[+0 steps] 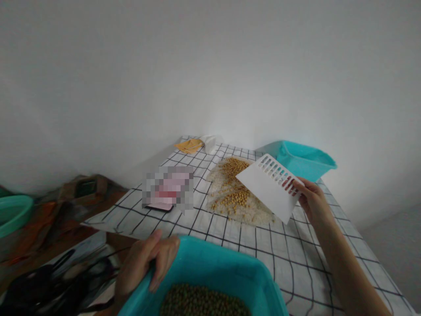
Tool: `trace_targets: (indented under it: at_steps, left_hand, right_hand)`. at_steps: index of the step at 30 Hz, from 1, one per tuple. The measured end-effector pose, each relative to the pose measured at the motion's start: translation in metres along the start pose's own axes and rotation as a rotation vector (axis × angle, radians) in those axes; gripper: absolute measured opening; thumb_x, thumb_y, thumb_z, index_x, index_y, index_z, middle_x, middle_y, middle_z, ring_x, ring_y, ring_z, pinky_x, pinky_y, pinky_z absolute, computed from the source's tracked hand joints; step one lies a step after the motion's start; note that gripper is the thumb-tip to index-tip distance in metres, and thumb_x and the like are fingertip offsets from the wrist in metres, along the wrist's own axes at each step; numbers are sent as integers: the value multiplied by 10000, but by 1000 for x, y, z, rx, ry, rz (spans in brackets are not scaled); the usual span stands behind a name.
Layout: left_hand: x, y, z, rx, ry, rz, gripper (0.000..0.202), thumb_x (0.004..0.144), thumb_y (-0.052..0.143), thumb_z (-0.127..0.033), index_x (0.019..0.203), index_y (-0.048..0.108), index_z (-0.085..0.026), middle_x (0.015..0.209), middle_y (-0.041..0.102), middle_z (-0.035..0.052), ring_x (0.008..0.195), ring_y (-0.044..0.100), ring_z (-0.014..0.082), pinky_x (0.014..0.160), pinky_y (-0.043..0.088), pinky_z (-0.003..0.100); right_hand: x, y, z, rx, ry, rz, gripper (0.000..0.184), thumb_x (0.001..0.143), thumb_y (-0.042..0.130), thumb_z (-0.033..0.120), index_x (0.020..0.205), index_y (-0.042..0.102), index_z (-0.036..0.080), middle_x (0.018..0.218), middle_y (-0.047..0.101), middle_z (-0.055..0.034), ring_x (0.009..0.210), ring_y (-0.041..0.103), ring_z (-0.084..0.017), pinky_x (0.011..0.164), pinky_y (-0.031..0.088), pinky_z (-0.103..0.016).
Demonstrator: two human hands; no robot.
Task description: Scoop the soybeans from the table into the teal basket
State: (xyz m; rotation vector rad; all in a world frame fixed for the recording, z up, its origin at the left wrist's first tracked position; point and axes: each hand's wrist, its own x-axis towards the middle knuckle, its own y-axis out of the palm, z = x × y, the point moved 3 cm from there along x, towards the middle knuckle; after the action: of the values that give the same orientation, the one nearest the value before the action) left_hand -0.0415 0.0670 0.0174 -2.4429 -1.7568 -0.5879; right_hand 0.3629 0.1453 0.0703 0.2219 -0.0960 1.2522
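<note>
My left hand (148, 263) grips the near-left rim of a turquoise plastic tub (226, 267) that holds dark green beans (204, 303). My right hand (312, 199) holds a white slotted plastic scoop (268, 186) by its slotted end, tilted above the table. Under and beside the scoop lies a pile of yellow soybeans mixed with white rice (233, 193) on the checked tablecloth (296, 254).
A second turquoise tub (302, 160) stands at the far right corner by the wall. A phone with a pink screen (166, 191) lies left of the pile. An orange wrapper (189, 145) and white packet (210, 142) sit at the back. Bags, clutter and a green basin (13, 213) lie left.
</note>
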Motion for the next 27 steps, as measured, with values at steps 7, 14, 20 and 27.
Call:
trace_targets:
  at_steps: [7, 14, 20, 27]
  left_hand:
    - [1, 25, -4, -153, -114, 7, 759, 1077, 243, -366, 383, 508, -209, 369, 459, 18, 415, 406, 163, 631, 365, 377]
    - [0, 22, -10, -155, -92, 54, 741, 1067, 305, -425, 404, 560, -213, 384, 491, 17, 429, 415, 164, 624, 353, 380]
    - [10, -17, -7, -94, -112, 235, 728, 1059, 326, -471, 429, 585, -216, 410, 579, 33, 452, 515, 166, 676, 454, 359]
    - [7, -21, -8, -73, -87, 203, 739, 1056, 299, -453, 404, 552, -217, 358, 496, 31, 421, 463, 160, 616, 437, 358]
  right_hand:
    - [-11, 23, 1, -9, -62, 62, 242, 704, 845, 416, 852, 807, 228, 743, 741, -24, 654, 610, -162, 589, 467, -256]
    - [-9, 21, -5, -55, -61, 69, 228, 738, 819, 419, 849, 809, 220, 745, 751, -23, 645, 610, -153, 594, 453, -250]
    - [-7, 21, -10, -71, -27, 87, 254, 720, 829, 431, 852, 804, 216, 773, 765, -33, 672, 640, -179, 614, 484, -273]
    - [-12, 29, -6, -78, -21, 132, 249, 709, 833, 423, 845, 802, 216, 795, 776, -40, 694, 667, -196, 651, 522, -299]
